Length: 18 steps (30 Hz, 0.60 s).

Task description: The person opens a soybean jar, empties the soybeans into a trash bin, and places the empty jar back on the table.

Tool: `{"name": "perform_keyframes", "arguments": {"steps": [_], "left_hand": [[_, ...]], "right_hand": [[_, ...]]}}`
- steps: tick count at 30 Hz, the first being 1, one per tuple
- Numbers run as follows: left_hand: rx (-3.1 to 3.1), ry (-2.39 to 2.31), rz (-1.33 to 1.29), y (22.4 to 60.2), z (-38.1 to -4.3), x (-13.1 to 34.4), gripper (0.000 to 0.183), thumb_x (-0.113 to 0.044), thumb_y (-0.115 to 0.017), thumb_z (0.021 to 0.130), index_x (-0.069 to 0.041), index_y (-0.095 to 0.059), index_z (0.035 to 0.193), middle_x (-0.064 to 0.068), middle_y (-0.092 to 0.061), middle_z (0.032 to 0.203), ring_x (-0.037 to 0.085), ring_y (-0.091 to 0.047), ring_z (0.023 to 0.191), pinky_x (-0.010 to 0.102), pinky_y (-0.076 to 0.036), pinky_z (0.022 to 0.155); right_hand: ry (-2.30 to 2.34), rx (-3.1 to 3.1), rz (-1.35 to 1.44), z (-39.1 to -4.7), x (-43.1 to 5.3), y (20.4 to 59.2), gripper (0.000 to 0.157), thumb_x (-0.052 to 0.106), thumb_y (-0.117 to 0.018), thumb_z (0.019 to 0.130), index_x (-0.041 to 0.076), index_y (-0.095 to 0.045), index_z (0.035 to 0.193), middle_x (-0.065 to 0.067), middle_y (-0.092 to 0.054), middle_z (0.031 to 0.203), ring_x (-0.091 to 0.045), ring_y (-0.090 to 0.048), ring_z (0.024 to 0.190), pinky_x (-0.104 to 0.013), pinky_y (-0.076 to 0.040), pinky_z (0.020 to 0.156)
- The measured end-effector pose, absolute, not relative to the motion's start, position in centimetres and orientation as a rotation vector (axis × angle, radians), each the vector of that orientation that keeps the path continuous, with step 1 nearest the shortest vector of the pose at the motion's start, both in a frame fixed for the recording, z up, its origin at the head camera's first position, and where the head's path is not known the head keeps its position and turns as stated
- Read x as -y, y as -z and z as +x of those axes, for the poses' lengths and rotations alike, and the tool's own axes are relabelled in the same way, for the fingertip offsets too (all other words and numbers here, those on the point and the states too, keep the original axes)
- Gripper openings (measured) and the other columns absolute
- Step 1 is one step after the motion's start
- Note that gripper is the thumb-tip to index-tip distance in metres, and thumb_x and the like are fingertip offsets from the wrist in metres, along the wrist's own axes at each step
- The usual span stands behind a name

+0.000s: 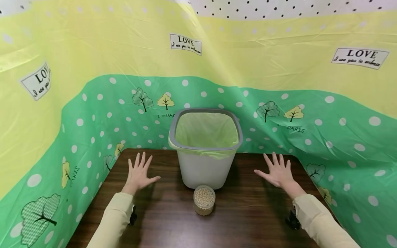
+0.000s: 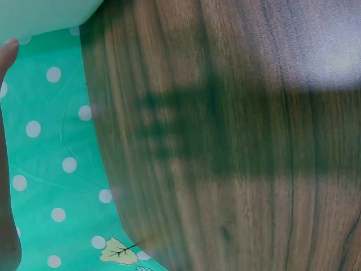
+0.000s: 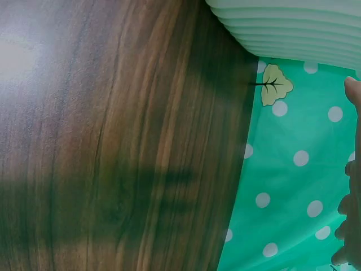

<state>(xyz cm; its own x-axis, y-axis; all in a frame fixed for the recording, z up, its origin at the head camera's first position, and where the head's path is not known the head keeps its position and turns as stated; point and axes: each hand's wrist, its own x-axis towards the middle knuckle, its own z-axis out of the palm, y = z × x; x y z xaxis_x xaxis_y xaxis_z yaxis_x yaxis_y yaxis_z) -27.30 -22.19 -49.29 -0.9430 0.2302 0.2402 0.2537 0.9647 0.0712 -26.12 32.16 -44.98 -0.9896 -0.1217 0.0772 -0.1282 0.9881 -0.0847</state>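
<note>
A grey-white bin [image 1: 204, 170] with a darker grey rim stands at the back middle, lined with a pale green bag [image 1: 206, 131]. In front of it, a small clear tub [image 1: 203, 209] holds many round beige beans [image 1: 204, 196]. My left hand [image 1: 138, 175] is left of the bin, fingers spread, holding nothing. On the other side my right hand [image 1: 277, 173] is spread likewise, touching neither bin nor tub. Both cast shadows on the wood below. Only an edge of the left hand [image 2: 8, 169] shows in the left wrist view, and of the right hand [image 3: 353, 186] in the right wrist view.
The dark wooden table [image 1: 173, 227] has rounded back corners. A green and yellow patterned sheet [image 1: 93, 113] hangs around its back and sides, close behind the bin. Dark wrist devices [image 1: 293, 220] sit under both forearms.
</note>
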Motion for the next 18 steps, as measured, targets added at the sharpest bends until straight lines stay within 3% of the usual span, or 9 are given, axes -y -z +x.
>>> {"name": "perform_keyframes", "arguments": {"steps": [18], "left_hand": [[2.749, 0.207, -0.645, 49.2, -26.3, 20.4, 0.093, -0.063, -0.060, 0.072, -0.009, -0.030, 0.142, 0.018, -0.020, 0.148, 0.036, -0.019, 0.134, 0.058, -0.016, 0.103]], "right_hand": [[-0.306, 3.017, 0.369, -24.5, -29.3, 45.0, 0.090, 0.064, -0.049, 0.080, 0.004, -0.025, 0.143, -0.030, -0.016, 0.144, -0.051, -0.010, 0.129, -0.067, -0.006, 0.098]]}}
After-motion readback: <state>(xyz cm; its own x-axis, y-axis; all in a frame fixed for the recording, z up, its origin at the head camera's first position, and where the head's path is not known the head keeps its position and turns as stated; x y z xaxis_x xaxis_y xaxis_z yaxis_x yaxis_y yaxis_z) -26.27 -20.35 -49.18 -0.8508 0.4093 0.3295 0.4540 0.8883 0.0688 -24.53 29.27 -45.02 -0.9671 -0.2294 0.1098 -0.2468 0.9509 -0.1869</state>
